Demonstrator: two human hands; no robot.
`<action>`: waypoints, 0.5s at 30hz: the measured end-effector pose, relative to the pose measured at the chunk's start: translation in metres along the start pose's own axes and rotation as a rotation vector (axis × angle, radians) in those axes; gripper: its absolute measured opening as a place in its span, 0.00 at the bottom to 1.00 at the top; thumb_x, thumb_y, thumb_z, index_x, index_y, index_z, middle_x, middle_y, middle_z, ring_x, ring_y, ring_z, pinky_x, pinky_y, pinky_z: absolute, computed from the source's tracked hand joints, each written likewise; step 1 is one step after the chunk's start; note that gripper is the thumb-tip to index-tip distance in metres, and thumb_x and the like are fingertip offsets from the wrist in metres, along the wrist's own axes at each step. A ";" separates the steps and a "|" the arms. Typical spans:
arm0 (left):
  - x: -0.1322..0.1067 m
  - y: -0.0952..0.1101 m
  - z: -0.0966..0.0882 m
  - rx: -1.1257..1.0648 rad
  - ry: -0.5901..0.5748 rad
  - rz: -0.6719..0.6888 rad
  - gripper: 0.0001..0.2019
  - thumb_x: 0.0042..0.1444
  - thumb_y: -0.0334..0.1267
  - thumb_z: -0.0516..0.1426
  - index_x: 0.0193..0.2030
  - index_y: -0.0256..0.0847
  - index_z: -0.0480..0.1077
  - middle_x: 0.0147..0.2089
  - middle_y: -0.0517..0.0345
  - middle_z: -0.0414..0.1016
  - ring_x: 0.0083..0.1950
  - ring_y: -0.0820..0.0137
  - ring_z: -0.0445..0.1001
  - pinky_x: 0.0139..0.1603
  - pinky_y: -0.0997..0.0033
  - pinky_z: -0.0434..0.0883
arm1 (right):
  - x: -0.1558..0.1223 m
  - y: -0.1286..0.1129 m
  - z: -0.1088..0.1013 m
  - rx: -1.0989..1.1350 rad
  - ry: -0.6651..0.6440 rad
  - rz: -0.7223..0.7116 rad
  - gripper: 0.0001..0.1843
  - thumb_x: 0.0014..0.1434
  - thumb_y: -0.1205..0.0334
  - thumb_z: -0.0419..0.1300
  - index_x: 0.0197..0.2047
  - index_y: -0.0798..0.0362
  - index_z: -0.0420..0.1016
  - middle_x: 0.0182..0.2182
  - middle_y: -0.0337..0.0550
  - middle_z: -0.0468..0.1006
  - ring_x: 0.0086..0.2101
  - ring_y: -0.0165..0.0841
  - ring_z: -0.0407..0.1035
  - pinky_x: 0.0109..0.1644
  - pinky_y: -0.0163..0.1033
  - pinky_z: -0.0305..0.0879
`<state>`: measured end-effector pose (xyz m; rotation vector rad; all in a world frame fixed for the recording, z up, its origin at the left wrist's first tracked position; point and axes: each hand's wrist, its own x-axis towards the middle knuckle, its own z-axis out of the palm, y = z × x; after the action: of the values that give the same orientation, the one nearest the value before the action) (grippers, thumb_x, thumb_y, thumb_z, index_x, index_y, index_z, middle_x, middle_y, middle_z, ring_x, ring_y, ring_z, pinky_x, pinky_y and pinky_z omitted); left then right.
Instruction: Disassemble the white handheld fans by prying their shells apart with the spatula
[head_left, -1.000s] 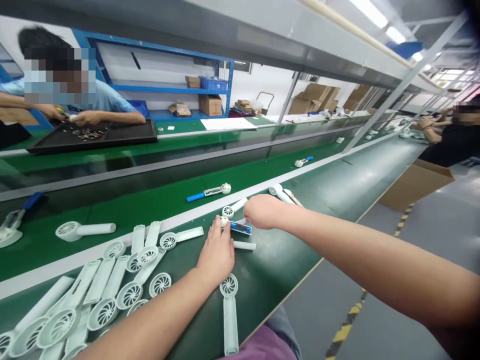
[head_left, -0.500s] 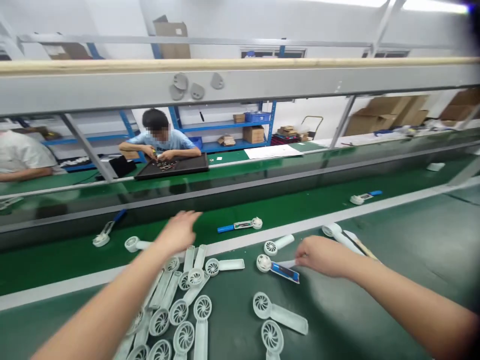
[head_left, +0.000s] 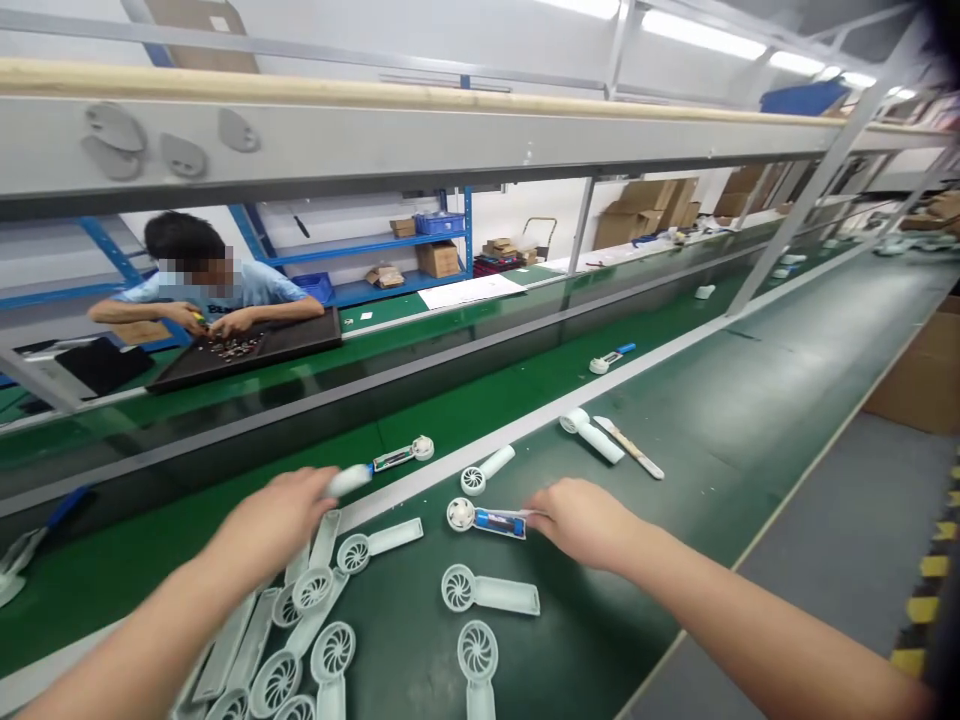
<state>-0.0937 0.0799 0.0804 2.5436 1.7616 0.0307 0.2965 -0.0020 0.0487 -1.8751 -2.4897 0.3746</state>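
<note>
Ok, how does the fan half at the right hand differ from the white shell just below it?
The fan half has a blue insert in its handle; the white shell is bare. The right hand holds the fan half's handle end; the white shell lies untouched. Both lie flat, heads leftward.

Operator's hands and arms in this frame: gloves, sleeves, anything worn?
Nothing worn. The left hand and right hand have no gloves and no visible rings, watch or wristband. Both forearms are uncovered as far as the frame shows; no sleeve edge, cables or markings.

two hands, two held fans
</note>
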 end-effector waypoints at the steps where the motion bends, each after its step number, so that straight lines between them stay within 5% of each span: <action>1: 0.009 0.024 0.008 0.012 -0.016 0.039 0.16 0.59 0.44 0.49 0.52 0.49 0.69 0.50 0.55 0.75 0.51 0.57 0.72 0.47 0.59 0.69 | -0.001 -0.002 0.000 -0.014 0.003 -0.008 0.16 0.65 0.56 0.50 0.32 0.48 0.75 0.27 0.40 0.76 0.28 0.33 0.69 0.26 0.36 0.45; 4: 0.032 0.081 0.027 0.042 -0.062 0.106 0.13 0.59 0.41 0.52 0.48 0.46 0.71 0.44 0.51 0.76 0.45 0.57 0.73 0.43 0.61 0.69 | -0.005 -0.007 0.000 -0.068 0.014 -0.027 0.17 0.67 0.56 0.48 0.32 0.49 0.74 0.26 0.41 0.76 0.27 0.33 0.69 0.26 0.36 0.44; 7: 0.041 0.116 0.032 0.075 -0.034 0.139 0.19 0.56 0.39 0.55 0.54 0.38 0.68 0.50 0.40 0.73 0.49 0.50 0.70 0.46 0.53 0.68 | -0.008 -0.012 0.000 -0.112 0.020 -0.036 0.17 0.67 0.56 0.47 0.34 0.48 0.75 0.27 0.40 0.76 0.28 0.33 0.69 0.27 0.36 0.46; 11: 0.034 0.143 0.031 0.058 0.000 0.339 0.27 0.57 0.48 0.56 0.61 0.41 0.62 0.55 0.44 0.69 0.57 0.51 0.64 0.57 0.52 0.61 | -0.014 -0.017 0.000 -0.154 0.030 -0.047 0.16 0.67 0.56 0.48 0.36 0.48 0.75 0.29 0.41 0.76 0.29 0.34 0.70 0.29 0.35 0.51; 15: 0.023 0.151 0.041 0.016 -0.128 0.515 0.21 0.54 0.49 0.60 0.52 0.45 0.69 0.44 0.52 0.74 0.48 0.58 0.71 0.48 0.61 0.68 | -0.027 -0.028 0.002 -0.189 0.021 -0.098 0.13 0.65 0.62 0.49 0.38 0.51 0.74 0.29 0.44 0.76 0.28 0.34 0.70 0.29 0.35 0.55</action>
<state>0.0575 0.0476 0.0466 2.8589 1.0318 -0.1251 0.2777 -0.0355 0.0563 -1.7949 -2.6750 0.1219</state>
